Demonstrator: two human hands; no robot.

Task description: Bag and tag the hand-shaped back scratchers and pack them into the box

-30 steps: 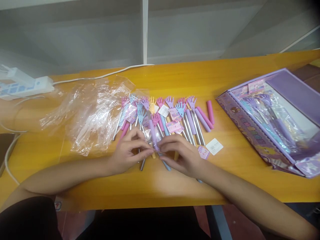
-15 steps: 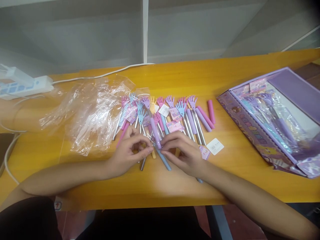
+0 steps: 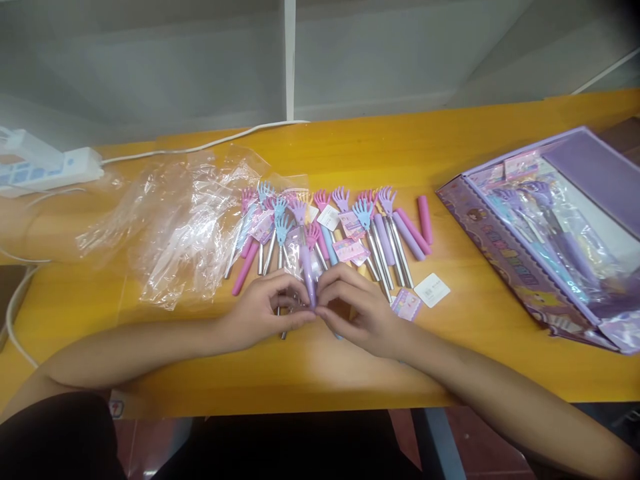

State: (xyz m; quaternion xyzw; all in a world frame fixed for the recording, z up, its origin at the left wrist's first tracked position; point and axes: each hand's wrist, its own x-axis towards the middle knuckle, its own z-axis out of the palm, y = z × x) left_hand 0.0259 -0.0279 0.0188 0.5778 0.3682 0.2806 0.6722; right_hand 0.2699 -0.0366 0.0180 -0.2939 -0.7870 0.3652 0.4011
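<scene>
Between my hands is a purple back scratcher (image 3: 307, 263) with a hand-shaped head and metal rod, inside a clear plastic bag (image 3: 296, 300). My left hand (image 3: 273, 303) pinches the bag beside the handle's lower end. From the other side, my right hand (image 3: 357, 307) has its fingers closed at the same end; exactly what each fingertip grips is partly hidden. Around and beyond them lie several back scratchers (image 3: 364, 217) in blue, pink, purple and yellow, with loose foam-like handle sleeves (image 3: 424, 220) and printed cards (image 3: 351, 251).
Crumpled clear bags (image 3: 185, 233) are heaped on the left of the yellow table (image 3: 250, 383). An open purple display box (image 3: 520, 267) with bagged back scratchers stands at right. A white power strip (image 3: 75, 167) and its cable sit at back left. A white tag (image 3: 433, 290) lies near the box.
The purple back scratcher's handle end has shifted slightly down and more upright between my hands. My fingers have drawn closer together at the bag's near end. The view tilted slightly.
</scene>
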